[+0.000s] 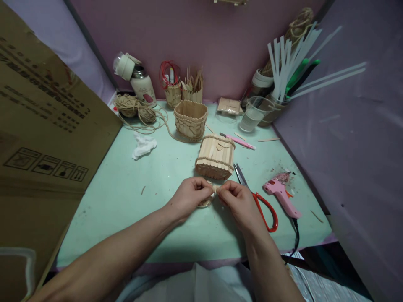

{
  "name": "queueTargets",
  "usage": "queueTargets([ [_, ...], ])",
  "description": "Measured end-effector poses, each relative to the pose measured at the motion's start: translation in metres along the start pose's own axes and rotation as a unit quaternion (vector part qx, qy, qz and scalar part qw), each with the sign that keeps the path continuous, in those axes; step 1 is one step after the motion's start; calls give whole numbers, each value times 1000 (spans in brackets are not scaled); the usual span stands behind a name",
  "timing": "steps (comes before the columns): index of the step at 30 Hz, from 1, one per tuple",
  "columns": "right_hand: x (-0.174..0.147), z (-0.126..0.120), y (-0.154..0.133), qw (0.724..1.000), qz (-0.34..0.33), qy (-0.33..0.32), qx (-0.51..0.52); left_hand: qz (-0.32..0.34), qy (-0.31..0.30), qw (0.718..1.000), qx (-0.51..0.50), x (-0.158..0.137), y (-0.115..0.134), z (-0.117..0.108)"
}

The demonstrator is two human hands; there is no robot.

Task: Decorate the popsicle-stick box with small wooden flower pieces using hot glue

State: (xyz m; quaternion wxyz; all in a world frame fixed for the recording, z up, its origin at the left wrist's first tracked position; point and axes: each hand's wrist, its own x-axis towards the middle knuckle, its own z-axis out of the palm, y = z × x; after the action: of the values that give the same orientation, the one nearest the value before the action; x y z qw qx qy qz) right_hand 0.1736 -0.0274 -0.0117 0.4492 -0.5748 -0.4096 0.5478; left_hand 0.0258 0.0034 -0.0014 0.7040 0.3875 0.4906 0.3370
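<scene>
Nearest the camera lie the person's left forearm [103,251] and right forearm [267,260], converging towards the hands. Clock directions are taken from the hands, twelve being away from the body.

Left hand [190,197]: thumb and forefinger pressed together, pinching a small pale piece [215,190]; remaining fingers curled. Right hand [241,205]: thumb and fingertips pinching the same piece from the opposite side, with little gap seen. The piece's exact form is too small to tell.

A rounded wooden item [206,204] shows partly beneath the left fingertips, at seven o'clock; whether it is gripped cannot be determined. A wooden-stick box [217,151] stands at twelve, just beyond the fingertips. Red-handled scissors [266,212] lie at four, a pink glue gun [283,197] at three.

Assessment: the two-handed pinch would be best kept light and level, fingertips close together, wrists steady, so the piece neither bends nor slips.
</scene>
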Motion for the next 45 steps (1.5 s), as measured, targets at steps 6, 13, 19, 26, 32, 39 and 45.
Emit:
queueTargets([
  [6,-1,1,-3,999,21,-12,34,-13,1,999,-42,0,2,0],
  [13,-4,-3,0,1000,-2,-5,23,-10,-6,999,-42,0,0,-1],
  [19,-8,2,-8,1000,-10,25,6,21,5,1000,-4,-1,-1,-2],
  [26,-7,2,-8,999,-19,33,-9,34,-9,999,28,-2,3,-1],
  [32,-10,-1,-10,996,-48,35,-60,78,15,993,89,-3,12,-4],
  [39,-14,-6,-10,990,-65,29,-119,104,-26,983,151,-4,12,-8],
  [45,-15,-5,-11,989,-69,12,-134,101,-49,981,159,-4,12,-10],
])
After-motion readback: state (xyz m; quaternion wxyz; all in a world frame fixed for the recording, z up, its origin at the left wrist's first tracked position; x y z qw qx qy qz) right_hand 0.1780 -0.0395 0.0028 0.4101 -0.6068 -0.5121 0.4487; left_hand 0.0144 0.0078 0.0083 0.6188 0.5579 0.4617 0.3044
